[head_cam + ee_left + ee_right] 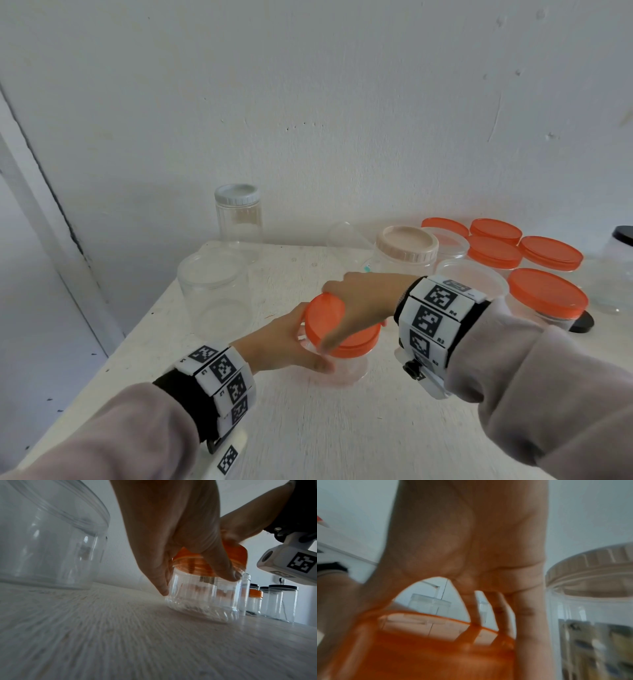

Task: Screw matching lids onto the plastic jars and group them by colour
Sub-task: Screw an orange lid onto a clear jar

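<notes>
A small clear jar (pixel 339 368) stands on the white table (pixel 308 428) near the middle. My left hand (pixel 291 342) grips its body, thumb and fingers curled round it (pixel 204 599). An orange lid (pixel 337 323) sits on the jar's mouth, slightly tilted. My right hand (pixel 356 305) comes from above and holds this lid by its rim, fingers spread over it; in the right wrist view the orange lid (pixel 426 646) is blurred. In the left wrist view the orange lid (pixel 238 557) shows above the jar's neck.
Several orange-lidded jars (pixel 544 298) cluster at the back right. A beige-lidded jar (pixel 406 248) stands behind my right hand, a white-lidded jar (pixel 238 212) at the back, a big lidless jar (pixel 214 294) on the left. Black-lidded jars (pixel 281 601) stand at the far right.
</notes>
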Motion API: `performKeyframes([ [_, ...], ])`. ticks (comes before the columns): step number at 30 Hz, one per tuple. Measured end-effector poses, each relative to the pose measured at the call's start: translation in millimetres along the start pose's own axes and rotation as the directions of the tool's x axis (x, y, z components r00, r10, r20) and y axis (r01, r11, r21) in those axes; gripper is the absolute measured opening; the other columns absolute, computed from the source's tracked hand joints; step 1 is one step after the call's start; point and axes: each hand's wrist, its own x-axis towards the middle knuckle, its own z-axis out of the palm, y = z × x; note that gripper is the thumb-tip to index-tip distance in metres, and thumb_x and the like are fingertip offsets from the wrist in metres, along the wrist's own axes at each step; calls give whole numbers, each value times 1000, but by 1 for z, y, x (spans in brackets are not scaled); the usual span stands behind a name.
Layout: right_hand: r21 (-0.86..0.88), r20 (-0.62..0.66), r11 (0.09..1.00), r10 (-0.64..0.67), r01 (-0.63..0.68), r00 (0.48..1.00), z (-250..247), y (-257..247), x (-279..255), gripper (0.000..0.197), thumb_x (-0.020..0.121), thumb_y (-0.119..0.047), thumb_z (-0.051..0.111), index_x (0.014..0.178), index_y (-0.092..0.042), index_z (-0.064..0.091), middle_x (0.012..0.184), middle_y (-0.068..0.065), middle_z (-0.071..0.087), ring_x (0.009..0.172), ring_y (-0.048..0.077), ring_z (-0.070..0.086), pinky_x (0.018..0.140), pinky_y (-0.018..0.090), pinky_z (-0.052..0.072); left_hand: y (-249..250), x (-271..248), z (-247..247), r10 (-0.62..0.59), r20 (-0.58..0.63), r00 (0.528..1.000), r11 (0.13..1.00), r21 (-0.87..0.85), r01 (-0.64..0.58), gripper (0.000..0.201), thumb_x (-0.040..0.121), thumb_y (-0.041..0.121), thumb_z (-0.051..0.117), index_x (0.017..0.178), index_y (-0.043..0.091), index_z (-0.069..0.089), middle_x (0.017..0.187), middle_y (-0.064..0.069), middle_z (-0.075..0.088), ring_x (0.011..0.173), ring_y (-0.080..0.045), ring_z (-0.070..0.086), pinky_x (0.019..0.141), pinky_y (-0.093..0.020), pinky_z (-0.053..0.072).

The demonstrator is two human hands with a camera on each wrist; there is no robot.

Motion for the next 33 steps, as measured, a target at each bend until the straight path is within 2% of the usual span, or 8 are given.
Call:
performKeyframes([
  [3,26,5,999,26,-26,1000,2,0,-2,104,58,-88,58,142,-33,31,115,-6,43,71,8,50,58,27,40,0,0,1,-4,-8,1000,1000,4,4,101,66,21,89,146,28,27,137,12,49,129,-10,45,107,-29,39],
  [7,24,84,1000,1,-3,996,-5,4,-4,114,57,-76,71,148,-49,9,146,-9,28,131,24,40,99,46,42,0,0,1,-5,-7,1000,1000,19,5,101,66,23,89,146,29,27,138,13,47,130,-10,44,109,-29,37],
  [11,23,77,999,-44,42,996,-7,3,-3,101,64,-69,73,146,-47,18,138,-11,31,126,22,42,97,45,43,1,0,1,-6,-16,1000,999,41,7,102,67,24,89,147,29,26,139,11,47,130,-11,43,112,-34,36],
  [15,0,22,999,37,-37,999,-3,-2,-4,100,64,-86,56,144,-33,28,132,-4,38,72,9,46,74,36,43,1,-1,1,-9,-21,1000,999,49,10,101,67,24,89,147,29,26,138,11,48,130,-11,44,109,-34,37],
  [18,-35,77,999,37,-34,996,-6,0,-3,108,60,-85,61,148,-37,20,144,-4,33,106,20,54,88,41,44,1,-1,1,-9,-17,1000,999,47,10,101,67,23,89,147,29,26,138,10,48,130,-12,44,111,-35,37],
  [20,-31,126,999,-12,16,992,-10,2,-2,111,61,-73,73,149,-47,10,148,-8,26,132,26,39,101,47,40,1,-1,1,-8,-12,1000,999,45,9,102,67,23,89,147,29,26,139,11,47,131,-11,43,112,-36,36],
  [23,-20,140,998,-54,58,989,-13,4,0,107,63,-58,80,146,-53,14,142,-12,29,132,24,37,101,48,41,1,-1,1,-3,-11,1000,999,48,4,102,67,23,89,147,30,26,140,12,46,132,-11,42,113,-35,35],
  [33,6,-35,996,-88,88,996,6,10,2,99,62,-75,66,145,-46,21,131,-9,35,120,20,42,87,38,46,-1,1,2,-1,-25,1000,999,42,2,101,64,26,91,143,30,29,136,13,49,128,-11,45,111,-36,38],
])
